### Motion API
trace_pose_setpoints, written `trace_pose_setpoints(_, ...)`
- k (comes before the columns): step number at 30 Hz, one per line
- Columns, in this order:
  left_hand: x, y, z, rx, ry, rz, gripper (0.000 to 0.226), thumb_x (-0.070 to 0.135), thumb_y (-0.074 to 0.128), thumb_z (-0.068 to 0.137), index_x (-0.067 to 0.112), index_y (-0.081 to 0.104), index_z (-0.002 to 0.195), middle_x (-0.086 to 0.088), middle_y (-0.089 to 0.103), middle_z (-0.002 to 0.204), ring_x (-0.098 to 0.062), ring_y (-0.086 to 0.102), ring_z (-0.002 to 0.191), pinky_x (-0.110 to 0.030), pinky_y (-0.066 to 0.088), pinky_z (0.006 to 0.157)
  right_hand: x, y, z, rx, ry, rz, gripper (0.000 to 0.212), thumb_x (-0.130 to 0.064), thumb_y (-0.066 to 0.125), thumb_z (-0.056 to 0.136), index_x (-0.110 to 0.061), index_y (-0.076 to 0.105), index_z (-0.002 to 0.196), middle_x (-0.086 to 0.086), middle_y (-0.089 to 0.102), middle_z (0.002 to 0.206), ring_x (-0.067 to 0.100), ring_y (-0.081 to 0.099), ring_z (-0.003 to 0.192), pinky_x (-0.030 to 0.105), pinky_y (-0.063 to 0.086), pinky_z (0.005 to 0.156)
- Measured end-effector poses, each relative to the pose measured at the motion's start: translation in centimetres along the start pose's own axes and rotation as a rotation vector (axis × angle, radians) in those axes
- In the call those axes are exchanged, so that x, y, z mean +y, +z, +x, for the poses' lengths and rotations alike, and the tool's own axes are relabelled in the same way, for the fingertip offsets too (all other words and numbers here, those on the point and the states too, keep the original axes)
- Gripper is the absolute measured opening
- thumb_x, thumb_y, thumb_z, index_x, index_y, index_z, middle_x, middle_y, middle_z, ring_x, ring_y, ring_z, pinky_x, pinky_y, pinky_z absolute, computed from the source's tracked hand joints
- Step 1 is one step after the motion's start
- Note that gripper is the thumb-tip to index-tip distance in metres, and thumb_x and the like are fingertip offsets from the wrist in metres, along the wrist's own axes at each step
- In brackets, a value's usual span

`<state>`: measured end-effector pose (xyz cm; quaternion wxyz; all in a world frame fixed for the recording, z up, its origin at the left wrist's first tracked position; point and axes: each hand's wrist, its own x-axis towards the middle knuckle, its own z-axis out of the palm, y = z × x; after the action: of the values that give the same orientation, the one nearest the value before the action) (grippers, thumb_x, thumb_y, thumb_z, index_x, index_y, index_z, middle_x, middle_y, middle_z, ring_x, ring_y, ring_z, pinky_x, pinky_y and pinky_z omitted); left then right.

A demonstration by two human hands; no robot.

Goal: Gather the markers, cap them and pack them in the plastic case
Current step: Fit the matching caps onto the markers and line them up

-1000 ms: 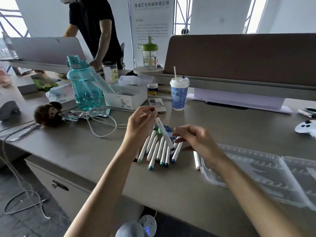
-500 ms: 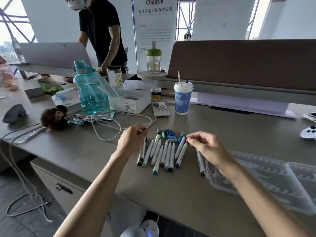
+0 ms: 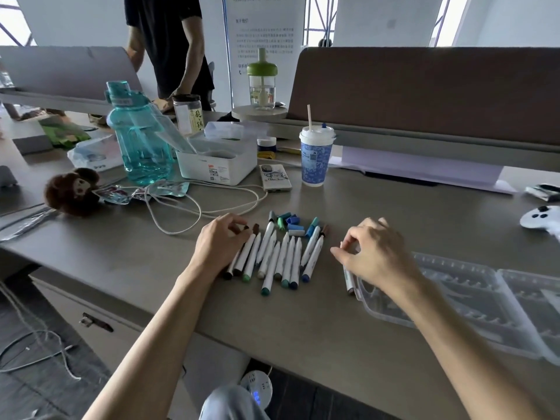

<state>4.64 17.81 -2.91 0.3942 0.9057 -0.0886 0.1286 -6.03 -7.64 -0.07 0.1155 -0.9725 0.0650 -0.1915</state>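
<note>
**Markers before capping.** The markers (image 3: 281,256) lie in a row on the desk between the two hands. Loose caps (image 3: 292,224) sit just beyond their tips, and the plastic case (image 3: 472,298) lies open past the right wrist. We judge each marker light, stiff and smooth, so apt to roll and best pinched at mid-barrel. The left hand (image 3: 221,241) curls its fingers round the top ends of the row's leftmost ones. The right hand (image 3: 372,253) hangs curled above a lone marker (image 3: 349,280) beside the case; we cannot tell whether it grips anything. Half a second earlier the right fingers were pinching near the caps; they have since shifted toward the case.
</note>
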Motion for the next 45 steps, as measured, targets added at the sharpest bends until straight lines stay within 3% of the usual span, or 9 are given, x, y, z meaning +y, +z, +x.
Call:
trace_pose_setpoints(4, 0.0, 0.0, -0.3, 0.005, -0.002, 0.025, 0.014, 0.026, 0.068, 0.085, 0.027, 0.07, 0.099, 0.005, 0.065, 0.089, -0.013, 0.055, 0.084, -0.022, 0.036, 0.075, -0.6, 0.5, -0.2, -0.065, 0.025, -0.129, 0.03, -0.054, 0.064, 0.082, -0.024, 0.063, 0.082, -0.001, 0.057, 0.1, 0.021, 0.046, 0.109, 0.036, 0.038, 0.085)
trace_pose_setpoints(12, 0.8, -0.1, -0.9, -0.022, 0.018, 0.055, 0.016, 0.037, 0.068, 0.082, 0.031, 0.068, 0.097, 0.01, 0.064, 0.091, -0.011, 0.056, 0.086, -0.022, 0.038, 0.074, -0.5, 0.8, -0.3, 0.041, -0.04, -0.182, 0.034, -0.047, 0.062, 0.085, -0.022, 0.049, 0.104, -0.005, 0.064, 0.096, 0.021, 0.051, 0.1, 0.036, 0.031, 0.075)
trace_pose_setpoints(21, 0.8, -0.3, -0.9, 0.028, 0.009, -0.004, 0.012, 0.03, 0.067, 0.083, 0.028, 0.068, 0.095, 0.008, 0.063, 0.088, -0.016, 0.057, 0.088, -0.025, 0.038, 0.076, -0.1, 0.2, 0.2, -0.037, 0.013, -0.301, 0.038, -0.059, 0.058, 0.083, -0.021, 0.062, 0.087, 0.001, 0.051, 0.107, 0.022, 0.043, 0.11, 0.039, 0.04, 0.088)
trace_pose_setpoints(26, 2.5, 0.2, -1.1, 0.107, 0.269, 0.097, 0.014, 0.025, 0.06, 0.087, 0.027, 0.067, 0.099, 0.012, 0.063, 0.096, -0.011, 0.054, 0.097, -0.029, 0.048, 0.079, -0.3, 0.5, 0.1, -0.07, 0.02, -0.13, 0.035, -0.055, 0.061, 0.085, -0.024, 0.066, 0.101, 0.001, 0.052, 0.113, 0.022, 0.041, 0.117, 0.038, 0.037, 0.091)
trace_pose_setpoints(29, 5.0, 1.4, -0.4, -0.003, 0.482, 0.15, 0.011, 0.025, 0.061, 0.088, 0.025, 0.068, 0.097, 0.01, 0.063, 0.098, -0.012, 0.051, 0.098, -0.033, 0.051, 0.078, 0.1, 0.2, 0.3, 0.06, 0.0, -0.159, 0.035, -0.055, 0.059, 0.085, -0.022, 0.062, 0.096, 0.001, 0.051, 0.106, 0.023, 0.044, 0.11, 0.037, 0.037, 0.085)
trace_pose_setpoints(33, 8.4, 3.2, 0.0, -0.187, 0.546, 0.227, 0.013, 0.036, 0.06, 0.089, 0.026, 0.067, 0.093, 0.01, 0.058, 0.099, -0.012, 0.047, 0.108, -0.035, 0.05, 0.082, 0.9, 0.1, 1.1, -0.028, 0.035, -0.286, 0.042, -0.061, 0.047, 0.09, -0.022, 0.062, 0.091, 0.003, 0.051, 0.105, 0.024, 0.043, 0.109, 0.04, 0.037, 0.088)
trace_pose_setpoints(37, 10.7, 4.1, -1.4, -0.4, 0.637, 0.203, 0.023, 0.045, 0.072, 0.079, 0.024, 0.066, 0.085, 0.012, 0.053, 0.087, -0.009, 0.048, 0.097, -0.022, 0.039, 0.077, 1.9, -0.3, 1.8, -0.096, 0.067, -0.126, 0.034, -0.049, 0.044, 0.093, -0.02, 0.061, 0.087, 0.007, 0.06, 0.104, 0.026, 0.051, 0.104, 0.038, 0.041, 0.086)
trace_pose_setpoints(40, 11.0, 4.9, -2.6, -0.513, 0.606, 0.23, 0.028, 0.052, 0.075, 0.074, 0.03, 0.057, 0.077, 0.011, 0.054, 0.085, -0.008, 0.047, 0.089, -0.029, 0.046, 0.081, 2.5, -0.7, 1.6, -0.156, 0.094, -0.056, 0.025, -0.047, 0.054, 0.088, -0.023, 0.06, 0.085, 0.001, 0.067, 0.098, 0.023, 0.059, 0.095, 0.034, 0.046, 0.083)
trace_pose_setpoints(45, 11.7, 5.5, -3.5, -0.523, 0.483, 0.319, 0.031, 0.061, 0.066, 0.076, 0.032, 0.056, 0.079, 0.008, 0.061, 0.093, -0.014, 0.056, 0.091, -0.036, 0.051, 0.082, 2.9, -0.5, 1.6, -0.152, 0.138, 0.034, 0.015, -0.039, 0.063, 0.077, -0.025, 0.059, 0.075, -0.004, 0.069, 0.085, 0.021, 0.064, 0.085, 0.028, 0.042, 0.069)
